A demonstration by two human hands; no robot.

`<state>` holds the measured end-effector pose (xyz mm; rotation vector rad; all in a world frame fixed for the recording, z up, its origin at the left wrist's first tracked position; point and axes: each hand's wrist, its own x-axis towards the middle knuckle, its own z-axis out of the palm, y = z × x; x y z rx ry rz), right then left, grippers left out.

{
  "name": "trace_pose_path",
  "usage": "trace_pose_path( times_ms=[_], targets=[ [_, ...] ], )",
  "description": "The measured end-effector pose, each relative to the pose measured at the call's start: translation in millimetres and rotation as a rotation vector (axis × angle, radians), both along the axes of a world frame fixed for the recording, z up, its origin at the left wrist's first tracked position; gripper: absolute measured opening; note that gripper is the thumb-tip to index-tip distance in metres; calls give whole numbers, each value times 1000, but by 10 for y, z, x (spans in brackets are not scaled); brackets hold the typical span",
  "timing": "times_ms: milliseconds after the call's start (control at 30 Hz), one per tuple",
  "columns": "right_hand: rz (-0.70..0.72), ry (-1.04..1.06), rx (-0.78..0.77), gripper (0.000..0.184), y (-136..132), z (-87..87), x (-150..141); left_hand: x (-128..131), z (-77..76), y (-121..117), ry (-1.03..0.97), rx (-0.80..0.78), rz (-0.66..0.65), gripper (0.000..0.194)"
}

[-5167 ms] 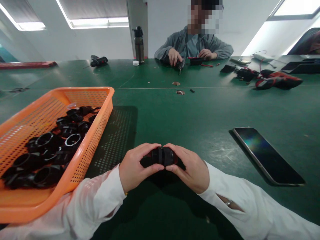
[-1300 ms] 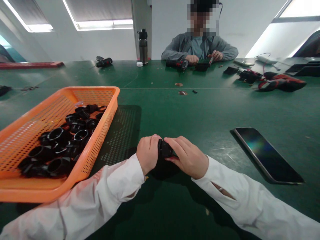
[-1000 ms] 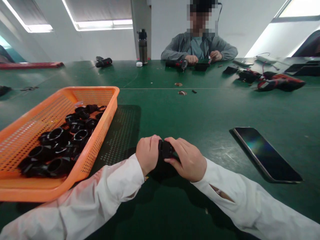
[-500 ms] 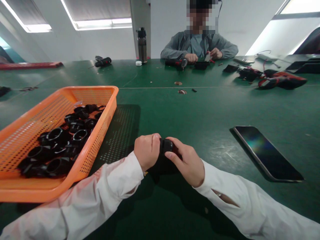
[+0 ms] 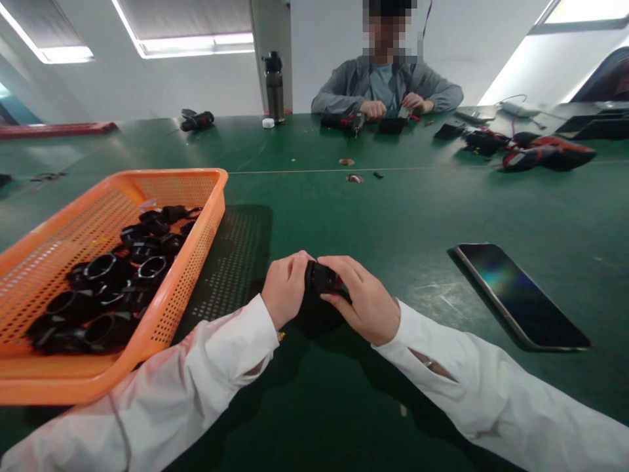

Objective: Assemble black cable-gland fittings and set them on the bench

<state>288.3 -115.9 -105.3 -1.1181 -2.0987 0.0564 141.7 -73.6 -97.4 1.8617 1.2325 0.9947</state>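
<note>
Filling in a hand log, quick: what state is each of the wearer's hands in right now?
Left hand: closed, holding the left side of a black part.
Right hand: closed, thumb and fingers gripping its right side.

White wall [image 5: 324, 39], shaded windows [image 5: 187, 18], green table [image 5: 344, 223].
</note>
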Motion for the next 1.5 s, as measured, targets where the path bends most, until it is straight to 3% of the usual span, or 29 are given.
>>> trace_pose_path(
  times_ms=[100, 233, 400, 833, 1033, 1367, 1500],
  targets=[
    [11, -110, 116, 29, 23, 9, 14, 4, -26, 17, -43, -29, -11, 42],
    [-9, -230, 198, 34, 36, 35, -17, 18, -27, -17, 52, 119, 26, 42],
    [-28, -166, 249, 36, 18, 38, -54, 42, -44, -79, 129, 244, 62, 41],
    [-128, 49, -70, 27, -117, 18, -125, 29, 19, -50, 286, 197, 9, 35],
    [-281, 118, -191, 27, -130, 26, -185, 42, 36, -19, 254, 218, -9, 38],
    [-240, 217, -314, 22, -137, 76, -192, 25, 58, -5, 196, 200, -18, 40],
    [-132, 155, -299, 23, -34, 58, -109, 50, 62, 17, 131, 120, -6, 38]
  ],
)
